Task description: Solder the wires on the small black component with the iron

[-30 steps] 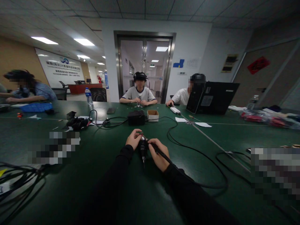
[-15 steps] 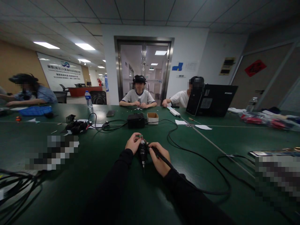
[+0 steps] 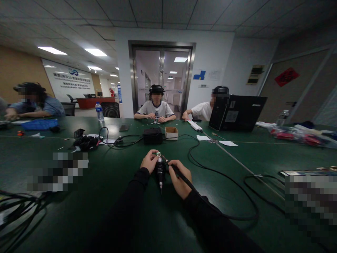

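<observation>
My left hand (image 3: 149, 162) is closed, its fingertips pinching a small green-and-white circuit board (image 3: 158, 154). Just below the board, between my hands, lies a black tool with a thick ribbed body (image 3: 160, 168), its thin metal tip pointing towards me. Whether the left fingers also touch this tool is hard to tell. Held like a pen in my right hand (image 3: 180, 178) is a black corded soldering iron (image 3: 184, 178), its front end angled up and left towards the board. From here I cannot tell whether its tip touches the board.
Beyond my hands stand a black box (image 3: 152, 136) and a small open carton (image 3: 171, 133). A black cable (image 3: 223, 170) loops across the green table (image 3: 118, 214) on the right. Co-workers sit across the table and at far left. A black computer case (image 3: 238, 112) stands back right.
The circuit board has tilted a little, so its face shows brighter. The soldering iron's front end has shifted slightly, and both hands stay nearly in place.
</observation>
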A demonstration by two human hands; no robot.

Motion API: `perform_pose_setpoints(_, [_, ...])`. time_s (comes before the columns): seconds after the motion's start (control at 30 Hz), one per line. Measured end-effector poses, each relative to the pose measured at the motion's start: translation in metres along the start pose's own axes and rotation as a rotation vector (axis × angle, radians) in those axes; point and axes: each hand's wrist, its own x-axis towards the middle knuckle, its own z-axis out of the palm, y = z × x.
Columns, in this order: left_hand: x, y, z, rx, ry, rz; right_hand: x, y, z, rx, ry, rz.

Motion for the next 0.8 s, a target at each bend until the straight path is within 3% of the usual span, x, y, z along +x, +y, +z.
perform_pose_setpoints(0.17, [-0.001, -0.001, -0.002, 0.217, 0.019, -0.027, 0.000, 0.000, -0.002, 0.004, 0.037, 0.028])
perform_pose_setpoints(0.4, [-0.005, 0.015, -0.003, 0.465, 0.003, -0.064, 0.000, 0.001, -0.003, 0.017, 0.037, 0.027])
perform_pose_setpoints(0.8, [0.001, 0.050, -0.015, 0.535, -0.219, -0.204, 0.000, 0.000, -0.005, 0.035, 0.032, 0.050])
